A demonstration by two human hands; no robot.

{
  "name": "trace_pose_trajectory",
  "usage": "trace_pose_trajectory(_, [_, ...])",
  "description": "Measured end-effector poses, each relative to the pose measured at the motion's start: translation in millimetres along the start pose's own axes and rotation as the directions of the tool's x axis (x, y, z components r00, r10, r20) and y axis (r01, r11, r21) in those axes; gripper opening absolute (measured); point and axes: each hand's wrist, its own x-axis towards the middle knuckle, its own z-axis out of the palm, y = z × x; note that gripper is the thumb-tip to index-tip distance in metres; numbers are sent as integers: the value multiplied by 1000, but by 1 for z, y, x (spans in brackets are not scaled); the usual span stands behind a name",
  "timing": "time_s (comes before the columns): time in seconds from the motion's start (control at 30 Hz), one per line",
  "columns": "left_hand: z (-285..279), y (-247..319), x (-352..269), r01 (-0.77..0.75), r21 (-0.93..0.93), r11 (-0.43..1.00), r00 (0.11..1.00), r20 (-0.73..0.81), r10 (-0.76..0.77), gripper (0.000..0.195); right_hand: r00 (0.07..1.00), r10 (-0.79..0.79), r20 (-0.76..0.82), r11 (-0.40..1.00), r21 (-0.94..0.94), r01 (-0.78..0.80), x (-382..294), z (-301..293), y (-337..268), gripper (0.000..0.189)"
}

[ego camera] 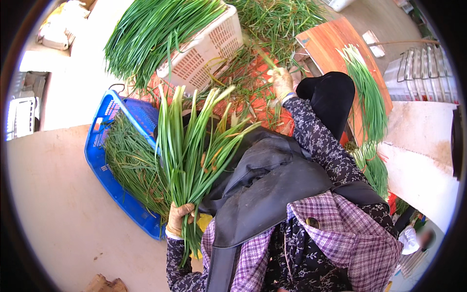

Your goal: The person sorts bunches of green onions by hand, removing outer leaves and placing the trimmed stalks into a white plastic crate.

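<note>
My left hand (180, 218), in a stained glove, grips a bunch of Chinese chives (188, 160) by the green leaf part. The pale stem ends fan out away from me, above the black apron (281, 182) on my lap. Beyond my right knee, my gloved right hand (282, 82) is closed on a few yellowish leaves (267, 58), blurred as if moving. Beneath that hand, loose trimmings litter a red sheet (255, 102). Beside the bunch stands a blue plastic basket (120, 199) holding more chives (135, 164).
A white plastic crate (204, 51) heaped with chives (164, 33) stands ahead. To the right, a neat bundle of chives (366, 95) lies on a wooden board (328, 40). Leaf waste (281, 18) is piled at the back. Another person (412, 239) appears at the lower right edge.
</note>
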Motion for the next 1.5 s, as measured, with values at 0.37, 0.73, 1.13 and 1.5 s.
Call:
trace_pose_trajectory(0.37, [-28,-32,-2,36,94,995,997,-64,-30,28,505,173,845,985,-147,-92,-91,62,-7,21])
trace_pose_trajectory(0.73, [-27,-35,1,56,139,989,997,-55,-49,27,659,299,691,953,-254,-166,-32,62,-53,33])
trace_pose_trajectory(1.13, [27,47,-8,57,325,944,987,-161,-4,11,531,0,847,926,-201,321,-134,100,-41,36])
trace_pose_trajectory(1.5, [77,139,12,-362,931,54,746,255,616,55,799,275,535,959,-209,-190,-10,37,37,22])
